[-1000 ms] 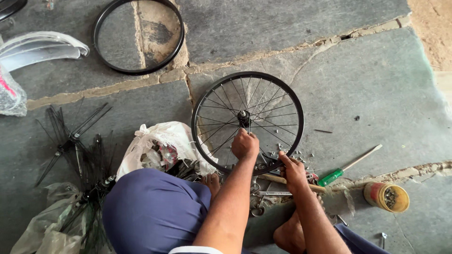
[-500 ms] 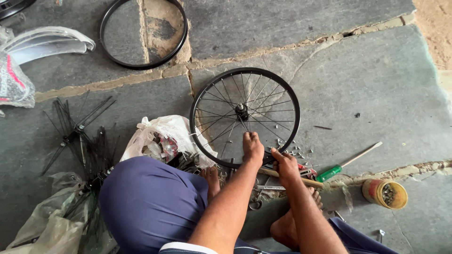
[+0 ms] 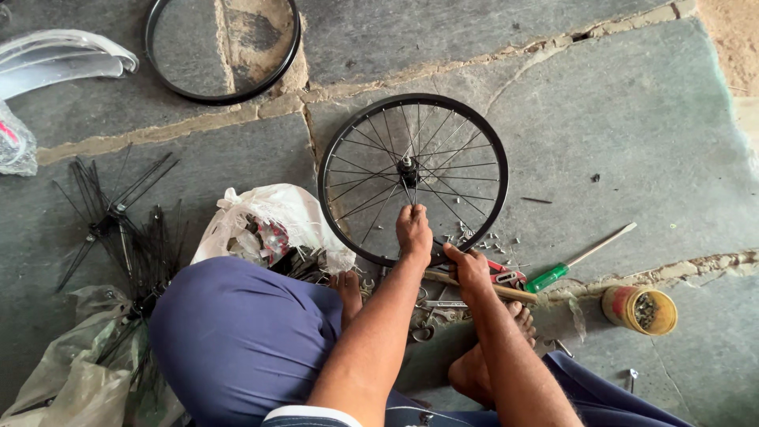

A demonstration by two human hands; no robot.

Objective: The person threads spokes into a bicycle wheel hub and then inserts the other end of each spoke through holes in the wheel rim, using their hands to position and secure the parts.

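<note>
1. Left hand (image 3: 413, 231) pinched on thin spokes of the spoked wheel (image 3: 413, 179), just below the hub (image 3: 408, 167); fingertips hidden among the wires.
2. Right hand (image 3: 468, 267) at the wheel's near rim, fingers curled; whether grasping anything cannot be told, with palm side hidden.
3. Wheel flat on the grey stone floor (image 3: 617, 119), black rim, silver spokes.
4. Just beside the wheel's near edge: wooden-handled tool (image 3: 506, 292), red pliers (image 3: 506, 277), scattered small metal bits (image 3: 482, 236), hard to make out singly.
5. Right of the wheel: green-handled screwdriver (image 3: 565, 269); farther out a round yellow tin (image 3: 640, 310) with dark small parts inside.
6. Left of the wheel: crumpled white plastic bag (image 3: 277, 217), contents partly red; beyond it, bundles of black spokes (image 3: 118, 221).
7. Above the wheel: bare black rim (image 3: 222, 47), top edge cut off.
</note>
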